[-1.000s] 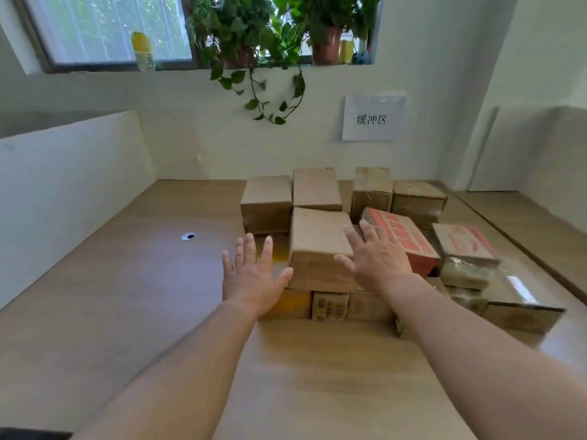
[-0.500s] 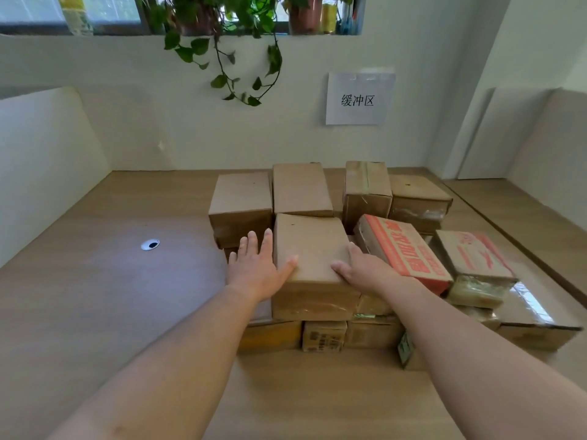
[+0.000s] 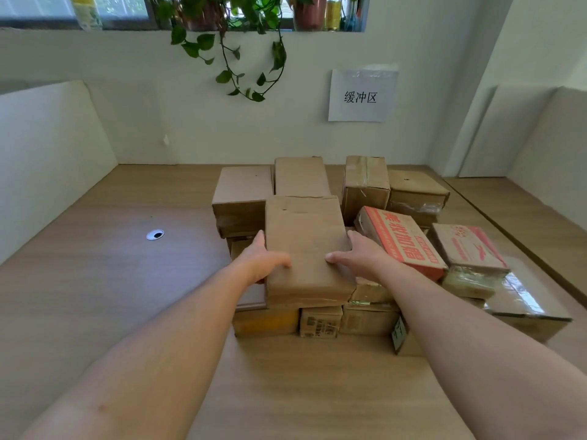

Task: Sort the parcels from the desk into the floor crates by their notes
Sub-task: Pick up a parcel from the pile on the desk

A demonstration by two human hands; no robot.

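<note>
A plain brown cardboard parcel (image 3: 305, 242) lies on top of a pile of parcels on the wooden desk (image 3: 111, 296). My left hand (image 3: 262, 258) clasps its left side, thumb on the top face. My right hand (image 3: 355, 255) clasps its right side in the same way. Smaller boxes sit under it, among them a small printed box (image 3: 320, 322). To its right leans a red and white printed box (image 3: 401, 241), and further right lies another red-printed box (image 3: 468, 246). No note is visible on the held parcel. No floor crates are in view.
Several brown boxes stand behind the pile, near the back wall (image 3: 301, 176). A paper sign (image 3: 362, 96) hangs on that wall under a trailing plant (image 3: 241, 49). A round cable hole (image 3: 155, 234) is in the desk at left. White partitions border both sides.
Both hands have moved forward from above the pile and closed onto the sides of the top brown parcel. The camera has come closer to the pile.
</note>
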